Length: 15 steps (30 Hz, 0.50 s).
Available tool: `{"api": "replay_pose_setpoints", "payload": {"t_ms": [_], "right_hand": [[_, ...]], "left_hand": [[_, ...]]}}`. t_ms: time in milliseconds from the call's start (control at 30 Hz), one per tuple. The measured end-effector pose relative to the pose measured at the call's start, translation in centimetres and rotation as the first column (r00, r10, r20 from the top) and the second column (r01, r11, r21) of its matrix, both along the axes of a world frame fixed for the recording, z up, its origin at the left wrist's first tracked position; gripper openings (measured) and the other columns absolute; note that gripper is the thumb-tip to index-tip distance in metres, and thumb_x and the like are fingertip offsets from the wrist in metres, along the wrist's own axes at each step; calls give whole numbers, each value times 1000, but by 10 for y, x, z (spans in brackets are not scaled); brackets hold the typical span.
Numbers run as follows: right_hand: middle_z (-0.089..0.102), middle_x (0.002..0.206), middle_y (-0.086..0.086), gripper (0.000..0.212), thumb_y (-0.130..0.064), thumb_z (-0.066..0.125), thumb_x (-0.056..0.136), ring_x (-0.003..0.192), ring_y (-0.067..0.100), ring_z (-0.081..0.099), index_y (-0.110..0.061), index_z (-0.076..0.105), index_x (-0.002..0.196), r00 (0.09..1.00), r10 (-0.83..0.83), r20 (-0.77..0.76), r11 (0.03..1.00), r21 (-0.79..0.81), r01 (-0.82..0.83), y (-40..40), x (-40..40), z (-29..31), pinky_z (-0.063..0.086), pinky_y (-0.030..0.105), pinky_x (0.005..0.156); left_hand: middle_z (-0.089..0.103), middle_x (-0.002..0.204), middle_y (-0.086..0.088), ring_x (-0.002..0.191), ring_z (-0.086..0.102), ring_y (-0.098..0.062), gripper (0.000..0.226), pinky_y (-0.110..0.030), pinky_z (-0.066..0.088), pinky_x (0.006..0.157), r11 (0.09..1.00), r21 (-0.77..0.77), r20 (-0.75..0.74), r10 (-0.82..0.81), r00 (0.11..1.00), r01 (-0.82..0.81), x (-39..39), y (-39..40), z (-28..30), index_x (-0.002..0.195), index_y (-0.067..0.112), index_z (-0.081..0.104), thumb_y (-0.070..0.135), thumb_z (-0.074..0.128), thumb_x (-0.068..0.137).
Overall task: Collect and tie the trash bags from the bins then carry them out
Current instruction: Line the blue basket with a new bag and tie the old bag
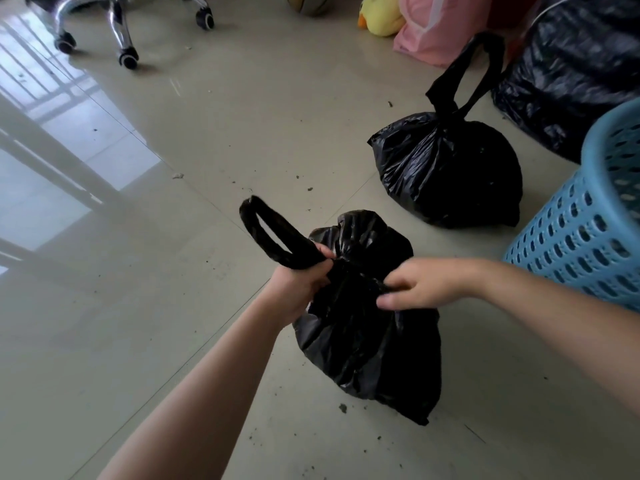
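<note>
Black thin plastic, the near trash bag (367, 341) sags soft and light on the floor between the hands, left hand (301, 285) gripping its twisted handle loop (273, 237), right hand (422, 285) pinching the gathered neck, the safest hold.

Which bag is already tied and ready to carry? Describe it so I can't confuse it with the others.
Find the blue perforated bin at the right edge. Just left of it on the tile floor sits the tied black bag, its handles standing up in a tall loop. Unlike the near bag, no hand touches it, and it is much smaller than the big black sack behind.
</note>
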State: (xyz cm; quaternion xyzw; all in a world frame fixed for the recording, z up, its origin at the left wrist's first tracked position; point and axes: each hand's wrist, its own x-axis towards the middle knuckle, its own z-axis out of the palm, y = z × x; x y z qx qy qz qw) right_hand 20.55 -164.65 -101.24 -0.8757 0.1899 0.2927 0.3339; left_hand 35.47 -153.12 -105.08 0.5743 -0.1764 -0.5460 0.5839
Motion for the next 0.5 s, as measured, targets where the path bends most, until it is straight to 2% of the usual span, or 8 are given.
{"api": "replay_pose_setpoints", "payload": {"t_ms": [67, 133, 200, 267, 367, 433, 500], "right_hand": [[64, 79, 1, 27, -29, 50, 91, 70, 11, 53, -8, 65, 87, 967, -120, 225, 984, -103, 146, -11, 5, 8, 37, 10, 59], [65, 99, 3, 23, -19, 53, 89, 88, 15, 58, -9, 64, 106, 898, -160, 410, 952, -177, 250, -19, 13, 11, 39, 13, 74], [57, 124, 5, 36, -13, 52, 89, 111, 20, 54, -14, 54, 125, 919, -68, 389, 961, -223, 165, -21, 24, 6, 35, 20, 91], [50, 133, 7, 42, -10, 49, 90, 122, 21, 47, -16, 47, 132, 959, 66, 276, 964, -267, 11, -19, 32, -2, 29, 22, 99], [57, 117, 12, 33, -14, 48, 90, 114, 25, 51, -11, 56, 122, 972, 172, 161, 939, -325, -112, -20, 31, -5, 35, 27, 92], [56, 112, 11, 28, -19, 47, 91, 109, 25, 52, -10, 58, 115, 960, 247, 131, 910, -372, -184, -18, 26, -4, 38, 31, 88], [55, 111, 10, 26, -21, 41, 92, 106, 26, 52, -8, 56, 109, 924, 365, 118, 836, -479, -269, -9, 21, -4, 42, 37, 85]], "left_hand": [[53, 71, -4, 61, 59, -7, 33, -12, 51, 52, 999, 8, 67, 48, 997, -49, -3, 2, -4, 69, 11, 51, -17, 45, 85], [53, 69, -4, 55, 63, 0, 33, -11, 53, 53, 995, -5, 111, 101, 989, -101, -5, 1, -7, 66, 11, 51, -18, 51, 81], [54, 68, -4, 58, 63, -3, 32, -12, 54, 56, 995, -23, 175, 98, 980, -95, -7, -1, -9, 64, 11, 52, -18, 55, 79], [57, 66, -2, 63, 61, -6, 32, -12, 55, 59, 995, -44, 231, 93, 968, -85, -9, -2, -9, 63, 11, 54, -17, 58, 78], [64, 64, 4, 67, 62, -8, 32, -18, 54, 69, 994, -74, 284, 100, 954, -82, -5, -1, -8, 62, 14, 57, -15, 61, 76], [62, 73, -4, 75, 61, -16, 26, -24, 52, 77, 998, -67, 321, 25, 947, -4, -3, 0, -4, 66, 12, 58, -11, 61, 79], [63, 69, -4, 68, 61, -13, 25, -20, 53, 66, 997, -69, 250, -12, 968, 31, -3, 2, 2, 64, 10, 58, 3, 54, 88]]}}
